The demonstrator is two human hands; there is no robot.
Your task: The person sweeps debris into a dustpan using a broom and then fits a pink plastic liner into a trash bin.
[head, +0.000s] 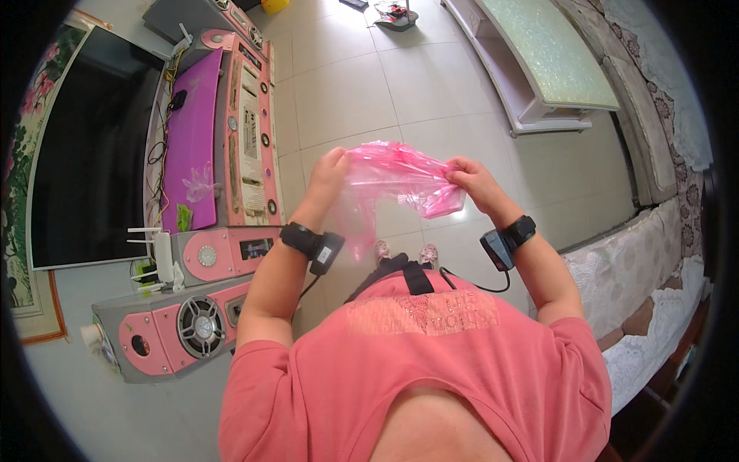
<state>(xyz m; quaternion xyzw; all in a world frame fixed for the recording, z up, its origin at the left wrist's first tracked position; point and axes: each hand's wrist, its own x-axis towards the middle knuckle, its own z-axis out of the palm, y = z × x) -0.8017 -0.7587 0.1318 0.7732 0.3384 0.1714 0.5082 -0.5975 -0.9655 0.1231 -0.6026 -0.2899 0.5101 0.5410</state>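
A thin, translucent pink plastic bag (398,167) is stretched between my two hands in front of my body. My left hand (330,170) grips its left end, and a loose, paler part hangs down below that hand. On the other side, my right hand (470,176) pinches the gathered right end, with a crumpled fold drooping beneath the fingers. Some of my fingertips are hidden behind the film. Each wrist wears a black strap with a small box on it, and cables run from the boxes.
To the left stand a pink and grey audio cabinet (251,133) with a purple top panel (193,138), a large television (95,156) and a white router (163,257). A low table (554,52) is at upper right, beside a covered sofa (626,265). Pale floor tiles (340,86) lie ahead.
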